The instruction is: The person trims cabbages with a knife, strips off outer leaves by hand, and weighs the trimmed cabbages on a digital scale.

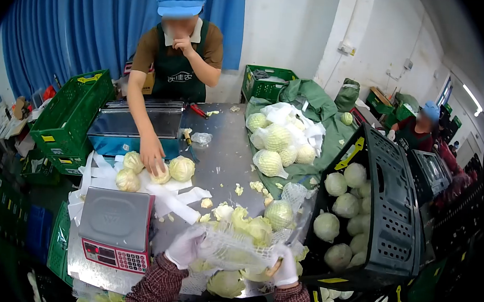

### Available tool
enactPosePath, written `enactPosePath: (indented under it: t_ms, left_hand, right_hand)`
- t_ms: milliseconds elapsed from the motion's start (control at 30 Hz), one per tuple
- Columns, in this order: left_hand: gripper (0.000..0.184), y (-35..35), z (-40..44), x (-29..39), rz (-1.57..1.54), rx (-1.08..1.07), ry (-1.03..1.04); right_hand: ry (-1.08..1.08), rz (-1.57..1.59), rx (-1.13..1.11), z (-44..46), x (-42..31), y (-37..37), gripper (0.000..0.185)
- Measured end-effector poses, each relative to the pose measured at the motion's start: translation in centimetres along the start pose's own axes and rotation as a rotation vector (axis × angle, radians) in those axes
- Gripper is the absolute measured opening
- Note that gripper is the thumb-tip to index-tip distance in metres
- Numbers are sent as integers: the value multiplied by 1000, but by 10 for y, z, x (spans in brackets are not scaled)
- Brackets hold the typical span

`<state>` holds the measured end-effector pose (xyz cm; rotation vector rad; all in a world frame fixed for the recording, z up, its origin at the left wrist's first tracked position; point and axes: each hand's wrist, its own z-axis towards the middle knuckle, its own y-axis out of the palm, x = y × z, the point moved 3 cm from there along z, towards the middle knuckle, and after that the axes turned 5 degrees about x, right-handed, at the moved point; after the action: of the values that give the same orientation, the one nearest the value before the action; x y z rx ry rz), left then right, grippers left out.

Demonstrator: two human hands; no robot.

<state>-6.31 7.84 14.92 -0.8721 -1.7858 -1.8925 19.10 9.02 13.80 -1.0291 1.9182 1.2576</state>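
My left hand (186, 246), in a white glove, grips one side of a white foam mesh net (232, 247). My right hand (285, 266), also gloved, closes on the other side, so the net is stretched between them. A small brownish shape shows at its fingers; I cannot tell what it is. Loose pale green cabbage leaves (258, 230) lie behind and under the net. A trimmed cabbage (226, 284) sits close below, near my body. Just beyond the net rests a netted cabbage (278, 214).
A digital scale (115, 220) stands left. Across the table, a co-worker (179, 51) touches one of several cabbages (182, 169) beside a wrapping machine (137, 127). Netted cabbages (276, 139) lie on green cloth (307, 94). A black crate (387, 206) at right holds cabbages.
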Motion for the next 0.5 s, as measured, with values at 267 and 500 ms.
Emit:
enactPosePath:
  t_ms: [267, 500]
  left_hand:
    - [81, -41, -28, -138, 1766, -208, 155]
    - [97, -88, -56, -141, 1047, 320, 22]
  right_hand:
    - [-1105, -1339, 87, 39, -23, 4, 40]
    - [-739, -1348, -234, -24, 67, -30, 27]
